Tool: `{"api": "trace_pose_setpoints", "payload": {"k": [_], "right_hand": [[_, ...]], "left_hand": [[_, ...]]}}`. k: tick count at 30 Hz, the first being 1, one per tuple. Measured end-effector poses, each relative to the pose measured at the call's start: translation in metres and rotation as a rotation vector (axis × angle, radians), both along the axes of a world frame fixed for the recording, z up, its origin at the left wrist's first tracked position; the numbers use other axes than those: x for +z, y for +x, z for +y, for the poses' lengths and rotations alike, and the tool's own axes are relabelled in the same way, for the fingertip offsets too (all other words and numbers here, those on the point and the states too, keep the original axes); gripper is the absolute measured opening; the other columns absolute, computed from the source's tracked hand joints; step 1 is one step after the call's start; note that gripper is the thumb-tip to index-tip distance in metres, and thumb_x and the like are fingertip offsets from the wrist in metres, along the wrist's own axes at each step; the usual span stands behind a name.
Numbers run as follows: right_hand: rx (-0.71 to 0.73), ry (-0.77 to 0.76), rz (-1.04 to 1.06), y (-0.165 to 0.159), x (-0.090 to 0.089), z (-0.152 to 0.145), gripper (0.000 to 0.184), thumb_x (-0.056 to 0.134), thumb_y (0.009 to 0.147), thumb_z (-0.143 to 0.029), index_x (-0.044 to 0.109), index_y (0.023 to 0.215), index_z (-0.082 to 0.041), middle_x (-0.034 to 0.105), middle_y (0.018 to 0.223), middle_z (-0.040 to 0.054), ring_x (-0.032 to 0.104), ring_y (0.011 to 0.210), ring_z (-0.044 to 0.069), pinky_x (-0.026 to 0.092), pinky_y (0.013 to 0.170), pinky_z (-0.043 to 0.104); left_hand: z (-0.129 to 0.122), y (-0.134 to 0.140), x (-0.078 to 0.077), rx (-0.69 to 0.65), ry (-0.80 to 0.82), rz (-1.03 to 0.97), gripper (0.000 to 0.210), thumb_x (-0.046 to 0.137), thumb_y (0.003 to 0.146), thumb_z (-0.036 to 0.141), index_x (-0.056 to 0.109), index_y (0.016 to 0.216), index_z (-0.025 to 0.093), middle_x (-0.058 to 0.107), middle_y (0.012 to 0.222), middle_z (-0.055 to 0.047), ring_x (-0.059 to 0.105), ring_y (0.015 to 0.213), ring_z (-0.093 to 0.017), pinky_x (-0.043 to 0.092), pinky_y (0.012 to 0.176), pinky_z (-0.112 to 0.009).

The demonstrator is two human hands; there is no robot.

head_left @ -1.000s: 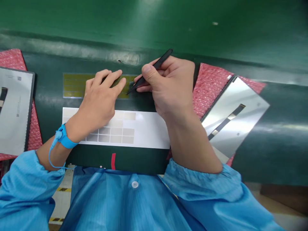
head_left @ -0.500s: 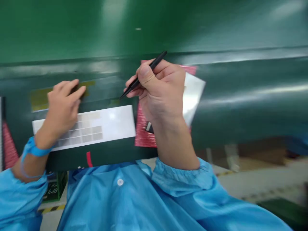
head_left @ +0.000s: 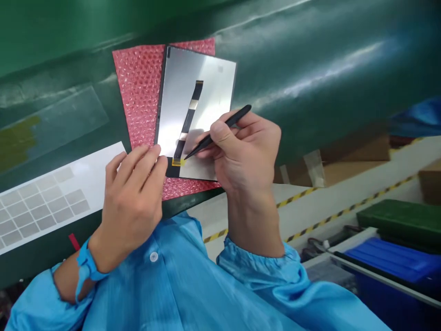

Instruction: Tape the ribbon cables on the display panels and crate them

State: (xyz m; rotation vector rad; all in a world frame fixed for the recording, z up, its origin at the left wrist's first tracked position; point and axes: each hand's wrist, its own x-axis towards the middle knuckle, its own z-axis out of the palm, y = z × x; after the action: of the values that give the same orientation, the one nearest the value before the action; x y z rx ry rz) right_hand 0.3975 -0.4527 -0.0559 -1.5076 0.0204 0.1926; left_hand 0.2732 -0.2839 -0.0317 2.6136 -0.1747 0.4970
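My right hand (head_left: pixel 246 156) grips a pair of black tweezers (head_left: pixel 220 131), their tip down by a small yellow piece of tape (head_left: pixel 183 162). That piece lies at the lower end of a dark flex cable (head_left: pixel 187 124) on a silvery display panel (head_left: pixel 217 87). My left hand (head_left: pixel 134 197) is open, palm down, with its fingertips at the panel's lower left edge; the thumb is hidden. Under the panel is a pink bubble-wrap sheet (head_left: pixel 136 92).
To the left lies a white sheet (head_left: pixel 98 168) with rows of grey squares. Behind it, a clear strip (head_left: pixel 76 112) carries yellow tape (head_left: pixel 19 138). A blue bin (head_left: pixel 389 257), a green lid (head_left: pixel 399 220) and a cardboard box (head_left: pixel 358 147) are at the lower right.
My view has swung right. The left hand has left the yellow tape for the panel's edge. The right hand has brought the tweezers from near the tape strip down to the cable's end.
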Motion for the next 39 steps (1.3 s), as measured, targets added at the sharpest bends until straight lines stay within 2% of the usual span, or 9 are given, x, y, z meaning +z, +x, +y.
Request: {"api": "trace_pose_setpoints", "payload": {"k": [3, 6, 10, 14, 22, 28, 35, 39], "right_hand": [[-0.010, -0.020, -0.013, -0.005, 0.002, 0.002, 0.026, 0.088, 0.089, -0.042, 0.067, 0.087, -0.026, 0.075, 0.074, -0.0025, 0.076, 0.065, 0.017, 0.062, 0.049, 0.022], [-0.036, -0.022, -0.025, -0.008, 0.004, 0.002, 0.022, 0.086, 0.091, -0.038, 0.068, 0.087, -0.026, 0.075, 0.074, -0.0015, 0.078, 0.067, 0.019, 0.062, 0.049, 0.023], [-0.053, -0.043, -0.037, -0.009, 0.006, 0.003, 0.019, 0.085, 0.093, -0.033, 0.069, 0.086, -0.026, 0.075, 0.075, -0.0030, 0.076, 0.067, 0.018, 0.062, 0.049, 0.023], [-0.055, -0.071, -0.062, -0.009, 0.010, 0.003, 0.017, 0.082, 0.095, -0.030, 0.069, 0.085, -0.026, 0.072, 0.074, -0.0031, 0.076, 0.069, 0.018, 0.061, 0.051, 0.024], [-0.034, -0.147, -0.051, -0.011, 0.020, 0.001, 0.020, 0.086, 0.092, -0.039, 0.070, 0.084, -0.030, 0.073, 0.076, 0.0010, 0.078, 0.077, 0.028, 0.067, 0.056, 0.038], [-0.018, -0.171, -0.036, -0.011, 0.023, 0.000, 0.015, 0.084, 0.094, -0.031, 0.072, 0.083, -0.033, 0.073, 0.078, 0.0000, 0.077, 0.074, 0.028, 0.067, 0.058, 0.039], [-0.062, -0.171, -0.123, -0.014, 0.016, 0.004, 0.014, 0.075, 0.099, -0.021, 0.072, 0.087, -0.027, 0.071, 0.079, 0.0004, 0.075, 0.070, 0.024, 0.065, 0.056, 0.037], [-0.063, -0.186, -0.121, -0.014, 0.017, 0.005, 0.016, 0.076, 0.098, -0.022, 0.072, 0.085, -0.030, 0.072, 0.080, 0.0009, 0.075, 0.072, 0.026, 0.066, 0.056, 0.039]], "left_hand": [[-0.007, 0.010, -0.010, 0.024, 0.010, 0.051, 0.030, 0.059, 0.103, 0.011, 0.069, 0.131, 0.009, 0.074, 0.138, -0.016, 0.067, 0.134, -0.035, 0.051, 0.111, -0.054], [-0.004, 0.011, -0.014, 0.027, 0.029, 0.092, 0.029, 0.061, 0.103, 0.013, 0.070, 0.131, 0.009, 0.074, 0.138, -0.015, 0.066, 0.135, -0.035, 0.050, 0.111, -0.055], [-0.003, 0.011, -0.012, 0.026, 0.038, 0.098, 0.031, 0.062, 0.102, 0.013, 0.070, 0.132, 0.011, 0.074, 0.138, -0.015, 0.066, 0.135, -0.035, 0.051, 0.111, -0.057], [-0.004, 0.012, -0.009, 0.036, 0.050, 0.137, 0.034, 0.059, 0.103, 0.015, 0.070, 0.135, 0.020, 0.073, 0.142, -0.010, 0.065, 0.137, -0.035, 0.051, 0.111, -0.058], [-0.004, 0.010, -0.003, 0.046, 0.032, 0.257, 0.042, 0.055, 0.106, 0.020, 0.064, 0.146, 0.030, 0.067, 0.151, -0.004, 0.059, 0.145, -0.035, 0.045, 0.119, -0.062], [-0.005, 0.011, -0.003, 0.046, 0.008, 0.295, 0.043, 0.055, 0.106, 0.022, 0.062, 0.148, 0.030, 0.066, 0.152, -0.004, 0.057, 0.147, -0.036, 0.042, 0.122, -0.063], [-0.005, 0.011, -0.002, 0.051, 0.013, 0.359, 0.042, 0.054, 0.108, 0.026, 0.061, 0.149, 0.029, 0.063, 0.155, -0.004, 0.052, 0.151, -0.037, 0.039, 0.125, -0.064], [-0.005, 0.011, -0.002, 0.045, 0.040, 0.311, 0.041, 0.054, 0.109, 0.026, 0.061, 0.149, 0.030, 0.065, 0.153, -0.004, 0.055, 0.149, -0.035, 0.042, 0.123, -0.063]]}}
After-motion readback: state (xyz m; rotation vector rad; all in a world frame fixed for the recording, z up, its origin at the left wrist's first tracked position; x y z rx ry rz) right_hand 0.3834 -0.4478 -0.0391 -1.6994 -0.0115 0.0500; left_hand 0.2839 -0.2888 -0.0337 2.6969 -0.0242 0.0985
